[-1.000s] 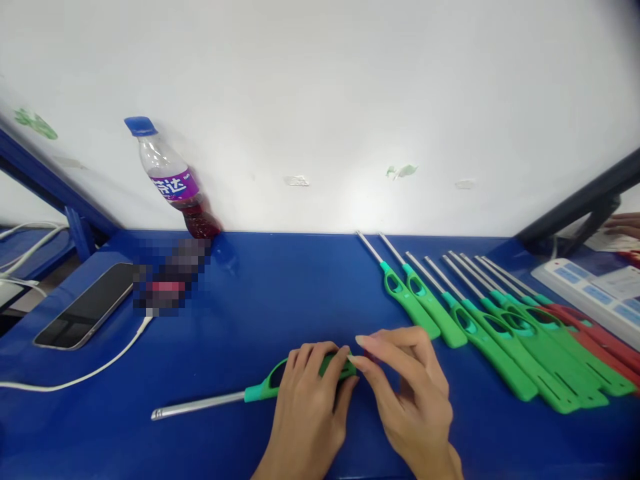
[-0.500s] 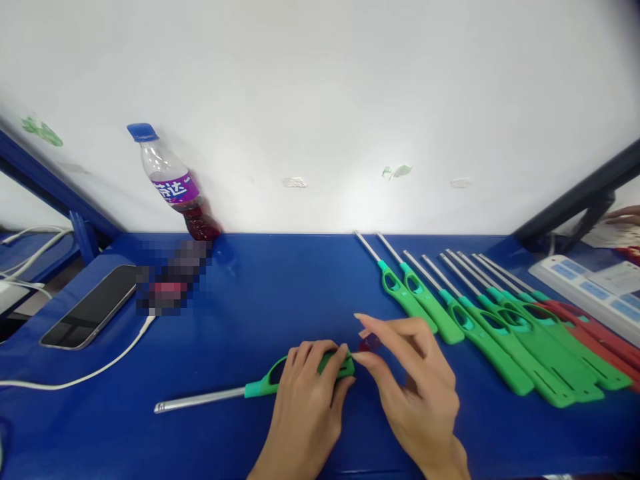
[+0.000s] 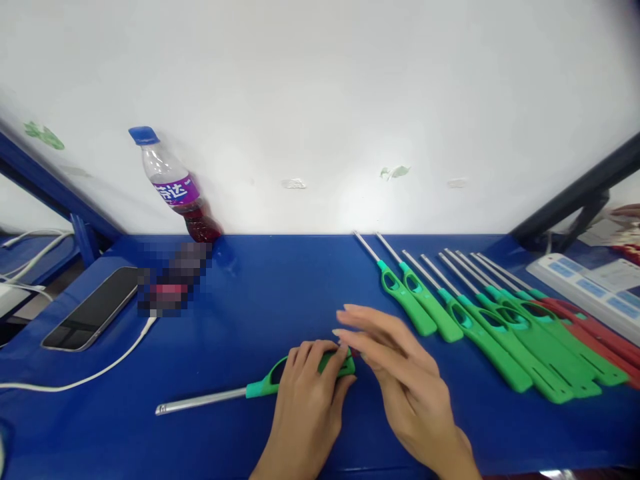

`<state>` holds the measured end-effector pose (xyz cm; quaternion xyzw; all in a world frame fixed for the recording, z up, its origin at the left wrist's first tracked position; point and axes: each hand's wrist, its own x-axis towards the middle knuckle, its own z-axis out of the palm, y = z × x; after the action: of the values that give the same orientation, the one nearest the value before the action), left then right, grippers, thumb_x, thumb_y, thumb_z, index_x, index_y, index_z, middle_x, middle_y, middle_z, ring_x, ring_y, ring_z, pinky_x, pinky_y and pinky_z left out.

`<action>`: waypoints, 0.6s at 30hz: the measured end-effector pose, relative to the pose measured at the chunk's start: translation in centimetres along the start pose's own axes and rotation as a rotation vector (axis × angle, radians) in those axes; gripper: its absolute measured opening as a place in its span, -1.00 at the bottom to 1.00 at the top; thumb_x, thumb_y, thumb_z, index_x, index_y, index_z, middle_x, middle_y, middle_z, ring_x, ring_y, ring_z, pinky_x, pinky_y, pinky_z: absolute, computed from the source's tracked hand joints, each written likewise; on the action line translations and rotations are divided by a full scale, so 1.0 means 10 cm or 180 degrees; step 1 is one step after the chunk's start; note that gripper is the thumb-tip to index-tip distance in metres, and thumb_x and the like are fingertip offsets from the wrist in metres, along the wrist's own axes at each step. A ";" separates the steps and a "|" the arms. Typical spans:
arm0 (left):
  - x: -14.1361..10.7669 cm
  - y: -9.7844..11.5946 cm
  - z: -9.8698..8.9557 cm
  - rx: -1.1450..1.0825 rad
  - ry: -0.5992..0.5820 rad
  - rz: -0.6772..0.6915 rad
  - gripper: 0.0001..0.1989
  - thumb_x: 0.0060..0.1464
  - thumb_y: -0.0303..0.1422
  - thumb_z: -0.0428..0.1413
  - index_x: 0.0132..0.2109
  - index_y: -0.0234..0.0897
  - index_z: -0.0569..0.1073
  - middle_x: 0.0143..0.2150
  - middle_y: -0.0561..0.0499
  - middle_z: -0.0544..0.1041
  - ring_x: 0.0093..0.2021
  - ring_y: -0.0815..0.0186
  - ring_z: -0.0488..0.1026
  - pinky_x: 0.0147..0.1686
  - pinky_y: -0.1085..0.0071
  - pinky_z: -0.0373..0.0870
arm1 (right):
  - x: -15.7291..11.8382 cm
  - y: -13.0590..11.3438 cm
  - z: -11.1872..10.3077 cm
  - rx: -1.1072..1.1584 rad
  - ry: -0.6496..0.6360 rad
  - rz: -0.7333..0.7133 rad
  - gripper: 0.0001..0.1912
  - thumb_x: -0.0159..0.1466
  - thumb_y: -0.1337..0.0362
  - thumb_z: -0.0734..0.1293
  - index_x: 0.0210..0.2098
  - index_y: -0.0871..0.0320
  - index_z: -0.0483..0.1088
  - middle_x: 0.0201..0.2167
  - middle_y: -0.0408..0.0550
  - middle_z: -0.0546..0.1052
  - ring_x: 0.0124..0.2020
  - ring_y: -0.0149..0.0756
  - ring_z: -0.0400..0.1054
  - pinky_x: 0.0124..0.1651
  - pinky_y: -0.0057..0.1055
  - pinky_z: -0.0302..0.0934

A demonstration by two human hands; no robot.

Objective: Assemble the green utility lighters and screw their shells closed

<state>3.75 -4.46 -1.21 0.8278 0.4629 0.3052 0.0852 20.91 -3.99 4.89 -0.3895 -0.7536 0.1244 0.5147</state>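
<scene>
A green long-nosed lighter (image 3: pixel 267 385) lies on the blue table, its metal tube pointing left. My left hand (image 3: pixel 307 400) is closed over its handle and presses it down, with the handle's end showing past the fingers. Close beside that end is my right hand (image 3: pixel 407 387), its index and middle fingers stretched out to the left and its thumb mostly hidden. A small dark red thing (image 3: pixel 355 352) barely shows between the handle's end and my right fingers; I cannot make out its kind or whether they touch it.
Several green lighters (image 3: pixel 485 333) lie side by side at the right, with red ones (image 3: pixel 595 333) beyond them. A white power strip (image 3: pixel 580 283) borders these. On the left are a phone (image 3: pixel 93 307), a white cable (image 3: pixel 100 373) and a bottle (image 3: pixel 175 190) leaning on the wall (image 3: pixel 320 100).
My right hand's fingers have swung left and straightened over the handle's end, covering most of the small red-purple thing. My left hand and the lighter stay in place.
</scene>
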 end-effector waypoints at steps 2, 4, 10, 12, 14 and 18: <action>0.00 0.00 0.00 0.0028 -0.0017 0.0018 -0.70 0.38 -0.56 0.17 0.16 -0.17 0.50 0.01 -0.08 0.61 -0.05 0.05 0.58 -0.12 0.13 0.54 | 0.01 -0.02 0.03 0.0072 -0.0034 -0.0010 -0.41 0.53 0.58 0.20 0.36 -0.04 0.53 0.13 -0.07 0.65 0.10 -0.32 0.63 0.08 -0.44 0.61; -0.01 0.00 0.00 0.0050 -0.0018 0.0025 -0.70 0.36 -0.59 0.15 0.13 -0.19 0.51 -0.02 -0.06 0.59 -0.08 0.07 0.57 -0.13 0.14 0.53 | 0.03 -0.02 0.08 0.0029 0.0188 0.0043 -0.41 0.51 0.59 0.28 0.37 -0.06 0.52 -0.01 -0.12 0.64 -0.05 -0.40 0.63 -0.02 -0.52 0.60; 0.00 0.04 -0.02 0.0012 -0.0018 -0.0064 -0.65 0.32 -0.58 0.23 0.17 -0.18 0.51 -0.04 -0.04 0.60 -0.11 0.04 0.58 -0.14 0.06 0.54 | 0.03 -0.01 0.10 -0.0099 0.0367 0.0059 -0.40 0.50 0.56 0.33 0.39 -0.10 0.52 0.08 -0.03 0.60 0.02 -0.33 0.61 -0.01 -0.46 0.60; 0.01 0.05 -0.02 -0.0030 -0.0026 -0.0081 -0.62 0.31 -0.56 0.27 0.19 -0.17 0.50 -0.02 -0.03 0.62 -0.10 0.02 0.59 -0.12 0.01 0.55 | 0.00 0.00 0.08 -0.0025 0.0240 0.0065 -0.37 0.53 0.57 0.25 0.45 -0.06 0.46 0.20 0.00 0.62 0.12 -0.27 0.62 0.02 -0.42 0.63; 0.01 0.05 -0.02 -0.0072 -0.0027 -0.0091 -0.62 0.31 -0.56 0.28 0.20 -0.18 0.50 -0.01 -0.04 0.62 -0.08 0.01 0.59 -0.10 -0.02 0.55 | -0.03 0.01 0.08 0.0018 0.0304 0.0097 -0.34 0.53 0.58 0.23 0.49 -0.07 0.40 0.12 -0.04 0.67 0.09 -0.28 0.64 0.03 -0.40 0.63; 0.01 0.04 -0.01 -0.0129 -0.0010 -0.0081 -0.61 0.32 -0.55 0.27 0.22 -0.19 0.49 0.01 -0.05 0.62 -0.07 -0.01 0.59 -0.10 -0.04 0.55 | -0.07 0.04 0.10 -0.0056 0.0694 0.0160 -0.34 0.46 0.59 0.39 0.39 -0.16 0.50 -0.12 -0.16 0.57 -0.16 -0.39 0.60 -0.09 -0.47 0.61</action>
<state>4.05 -4.62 -0.87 0.8205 0.4670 0.3121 0.1065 20.34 -3.96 3.73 -0.4240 -0.6842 0.0875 0.5869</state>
